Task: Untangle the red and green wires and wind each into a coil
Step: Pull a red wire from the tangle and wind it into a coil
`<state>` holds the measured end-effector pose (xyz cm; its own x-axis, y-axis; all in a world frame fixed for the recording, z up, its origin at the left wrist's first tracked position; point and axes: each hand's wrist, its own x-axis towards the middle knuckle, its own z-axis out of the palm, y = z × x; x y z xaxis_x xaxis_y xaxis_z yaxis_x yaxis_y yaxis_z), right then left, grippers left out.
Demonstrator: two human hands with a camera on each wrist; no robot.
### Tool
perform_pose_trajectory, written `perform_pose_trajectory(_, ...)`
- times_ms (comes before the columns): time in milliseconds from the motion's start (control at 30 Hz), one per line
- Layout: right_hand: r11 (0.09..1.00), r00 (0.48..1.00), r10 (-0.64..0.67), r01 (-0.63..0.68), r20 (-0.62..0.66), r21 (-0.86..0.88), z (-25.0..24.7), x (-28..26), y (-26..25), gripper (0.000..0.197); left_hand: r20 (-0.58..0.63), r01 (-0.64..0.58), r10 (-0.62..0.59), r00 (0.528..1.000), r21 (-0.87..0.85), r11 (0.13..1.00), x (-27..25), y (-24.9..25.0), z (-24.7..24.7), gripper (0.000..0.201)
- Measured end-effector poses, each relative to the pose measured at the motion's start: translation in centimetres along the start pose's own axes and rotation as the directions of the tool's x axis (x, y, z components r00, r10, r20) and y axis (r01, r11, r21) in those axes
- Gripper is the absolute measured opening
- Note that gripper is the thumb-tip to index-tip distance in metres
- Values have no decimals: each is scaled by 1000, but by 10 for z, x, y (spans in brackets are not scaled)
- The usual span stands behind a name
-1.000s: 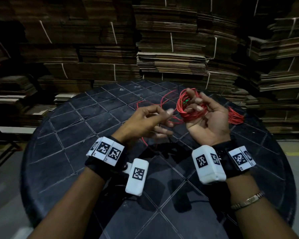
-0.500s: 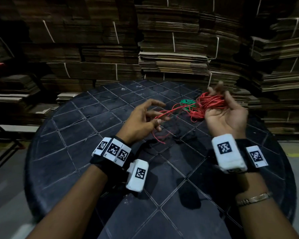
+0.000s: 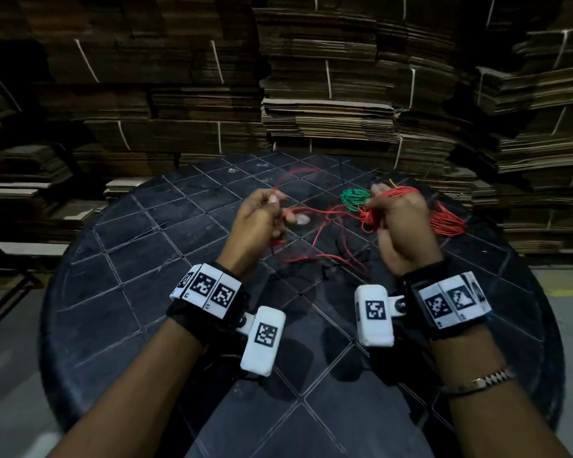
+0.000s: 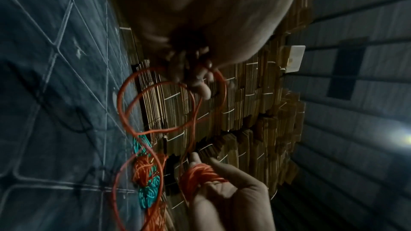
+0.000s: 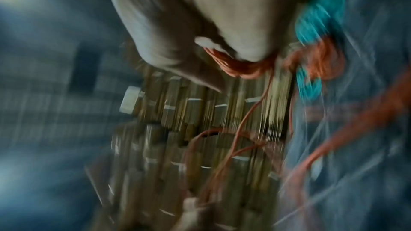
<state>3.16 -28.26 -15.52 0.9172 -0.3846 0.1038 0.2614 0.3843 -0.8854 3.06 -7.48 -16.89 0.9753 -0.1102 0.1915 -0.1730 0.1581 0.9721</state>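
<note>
Above the round dark surface (image 3: 119,292), toward its far right, the red wire (image 3: 391,196) sits as a bundle wound over the right hand (image 3: 401,223), whose fingers curl round the strands. A loose red length runs left to the left hand (image 3: 258,219), which pinches it between thumb and fingertips, with open loops hanging near that hand in the left wrist view. The green wire (image 3: 354,198) lies just beside the right hand's bundle; half a second ago it showed among the red strands at that hand, and it now looks separate in the head view, though whether it touches the red I cannot tell. The right hand has also turned palm-down and the slack has dropped onto the surface. Judgement: red winding is under way, the green coil not yet begun. More red wire (image 3: 447,223) lies beyond the right hand. Stacked cardboard (image 3: 328,104) stands behind. The right wrist view is blurred.
</note>
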Motion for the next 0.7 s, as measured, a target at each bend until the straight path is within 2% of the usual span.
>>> perform_pose_trajectory(33,972,999,-26,30,20,-233,-2,3,5,55,-53,-9,8,999,-20,1000,1,1,-3,19)
perform_pose_trajectory(67,895,998,-25,50,63,-443,-4,6,9,57,-92,-32,31,995,-14,999,2,1,-6,20)
perform_pose_trajectory(133,726,981,74,70,179,-684,-7,8,14,59,-128,-88,89,988,16,996,5,1,-14,20)
perform_pose_trajectory(200,609,943,191,105,274,-786,-4,5,19,53,-122,-110,112,986,24,994,7,1,-18,20)
perform_pose_trajectory(300,422,928,201,206,312,-883,-2,-5,24,34,-109,-142,141,984,3,990,9,0,-20,18)
perform_pose_trajectory(333,402,925,208,216,318,-890,-2,-8,23,32,-114,-158,155,981,-14,987,10,0,-20,17)
perform_pose_trajectory(467,452,924,268,129,272,-883,4,-22,12,41,-123,-211,206,971,-30,977,11,-3,-20,17)
perform_pose_trajectory(533,488,902,326,96,284,-867,9,-31,7,41,-114,-209,207,972,-7,978,12,-5,-20,18)
perform_pose_trajectory(600,584,827,447,19,340,-812,13,-38,4,43,-116,-194,195,974,21,981,15,-7,-22,19)
perform_pose_trajectory(700,743,631,589,-177,505,-645,14,-37,5,72,-136,-178,186,973,70,982,19,-9,-28,22)
